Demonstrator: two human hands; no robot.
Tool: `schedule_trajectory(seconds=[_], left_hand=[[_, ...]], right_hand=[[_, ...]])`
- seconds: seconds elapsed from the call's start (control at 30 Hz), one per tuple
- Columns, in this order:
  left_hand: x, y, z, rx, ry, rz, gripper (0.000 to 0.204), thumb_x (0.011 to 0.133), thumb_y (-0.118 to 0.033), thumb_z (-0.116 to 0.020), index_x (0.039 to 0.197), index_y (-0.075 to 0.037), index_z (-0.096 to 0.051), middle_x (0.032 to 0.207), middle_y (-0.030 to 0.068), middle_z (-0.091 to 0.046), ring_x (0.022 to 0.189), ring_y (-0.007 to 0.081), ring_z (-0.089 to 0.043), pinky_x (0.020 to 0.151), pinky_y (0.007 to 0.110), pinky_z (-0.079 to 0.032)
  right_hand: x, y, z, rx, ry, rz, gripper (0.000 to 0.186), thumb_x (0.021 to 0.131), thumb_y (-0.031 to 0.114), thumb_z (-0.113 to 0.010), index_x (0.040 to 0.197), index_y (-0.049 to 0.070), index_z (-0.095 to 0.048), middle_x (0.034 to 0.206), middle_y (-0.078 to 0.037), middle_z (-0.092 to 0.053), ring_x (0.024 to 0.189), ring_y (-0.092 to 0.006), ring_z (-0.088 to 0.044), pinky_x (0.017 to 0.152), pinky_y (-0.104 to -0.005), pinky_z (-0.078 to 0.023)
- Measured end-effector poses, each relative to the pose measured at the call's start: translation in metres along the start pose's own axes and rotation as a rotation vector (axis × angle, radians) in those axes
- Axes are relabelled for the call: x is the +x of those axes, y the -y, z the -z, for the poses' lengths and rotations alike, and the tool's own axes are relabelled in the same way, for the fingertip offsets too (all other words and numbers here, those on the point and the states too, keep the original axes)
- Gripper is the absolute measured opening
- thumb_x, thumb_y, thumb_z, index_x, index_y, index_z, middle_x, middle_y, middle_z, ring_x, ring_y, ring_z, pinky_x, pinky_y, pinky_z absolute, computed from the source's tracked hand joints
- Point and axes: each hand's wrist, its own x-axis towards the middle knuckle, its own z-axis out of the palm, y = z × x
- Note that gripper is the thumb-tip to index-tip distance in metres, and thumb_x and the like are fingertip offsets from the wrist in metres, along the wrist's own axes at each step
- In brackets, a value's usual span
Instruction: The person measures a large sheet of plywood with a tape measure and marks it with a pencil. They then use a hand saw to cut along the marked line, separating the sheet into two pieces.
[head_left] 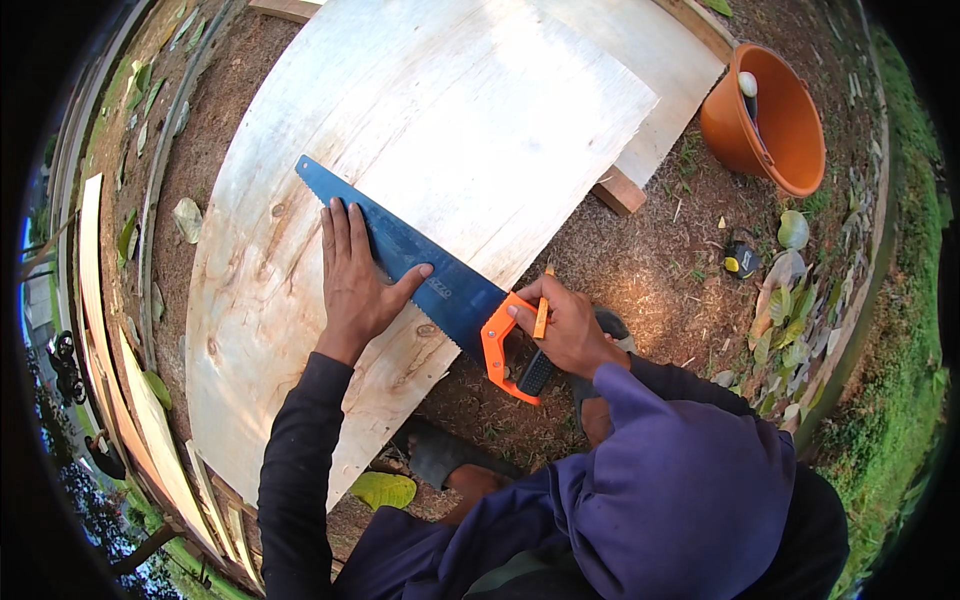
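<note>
A hand saw (pixel 405 248) with a dark blue blade and an orange handle (pixel 492 345) lies flat across a pale plywood sheet (pixel 400 120). My left hand (pixel 360 275) is spread out, fingertips and thumb pressing on the blade near its toothed edge, the palm over the wood. By the saw's handle, my right hand (pixel 568 325) is closed on a flat yellow-orange pencil (pixel 543 308), its tip up by the sheet's edge. The right thumb is close to the handle; whether it touches, I cannot tell. The handle overhangs the sheet's near edge.
An orange bucket (pixel 740 125) stands at the far right, a light-topped tool inside. A black-and-yellow tape measure (pixel 741 260) lies on the ground below it. A wooden block (pixel 619 190) supports the sheet. Long planks (pixel 150 400) lie at left. My feet (pixel 440 455) are near the sheet's edge.
</note>
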Motion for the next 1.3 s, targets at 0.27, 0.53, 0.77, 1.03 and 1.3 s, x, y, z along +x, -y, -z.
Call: schedule_trajectory(seconds=[0.27,0.53,0.77,1.03,1.3], left_hand=[[-0.0027,0.0011,0.0012,-0.004,0.012,0.007,0.127,0.083,-0.071,-0.073,0.16,0.014,-0.019,0.169,0.0352,-0.013,0.16,0.0477,-0.006,0.13,0.052,-0.013],[-0.0013,0.0004,0.0006,-0.011,0.007,0.003,0.126,0.084,-0.07,-0.074,0.159,0.015,-0.02,0.169,0.036,-0.013,0.16,0.0479,-0.006,0.13,0.053,-0.013],[-0.001,0.0008,0.0013,-0.004,0.009,0.004,0.126,0.084,-0.07,-0.074,0.159,0.015,-0.02,0.168,0.0362,-0.013,0.16,0.0481,-0.007,0.13,0.053,-0.013],[-0.0008,0.0002,0.0012,0.001,0.009,0.0,0.126,0.084,-0.071,-0.073,0.159,0.015,-0.02,0.168,0.0364,-0.013,0.16,0.0481,-0.007,0.13,0.052,-0.012],[-0.0003,-0.0004,0.0026,0.01,0.019,0.008,0.126,0.084,-0.072,-0.073,0.159,0.014,-0.021,0.169,0.0359,-0.013,0.16,0.0478,-0.007,0.13,0.052,-0.013]], right_hand=[[-0.001,0.0001,-0.0015,0.01,-0.008,0.008,0.023,0.1,0.02,-0.074,0.107,0.0,-0.066,0.082,-0.014,-0.073,0.074,-0.0183,-0.073,0.064,-0.0346,-0.055],[-0.0002,-0.0036,-0.003,0.026,-0.016,0.021,0.022,0.1,0.019,-0.074,0.106,0.0,-0.065,0.084,-0.013,-0.072,0.074,-0.0155,-0.071,0.064,-0.0339,-0.054],[0.0,0.0045,0.0006,0.029,0.032,-0.037,0.021,0.102,0.019,-0.07,0.104,0.0,-0.061,0.089,-0.021,-0.073,0.086,-0.0348,-0.076,0.071,-0.044,-0.056],[-0.0009,-0.0023,-0.0025,0.022,-0.012,-0.006,0.021,0.101,0.02,-0.074,0.107,0.0,-0.067,0.082,-0.012,-0.072,0.072,-0.0142,-0.069,0.064,-0.0333,-0.054],[-0.0009,-0.0014,-0.0037,0.018,-0.028,-0.004,0.022,0.101,0.021,-0.074,0.107,0.0,-0.067,0.082,-0.012,-0.072,0.073,-0.0163,-0.07,0.064,-0.0341,-0.054]])
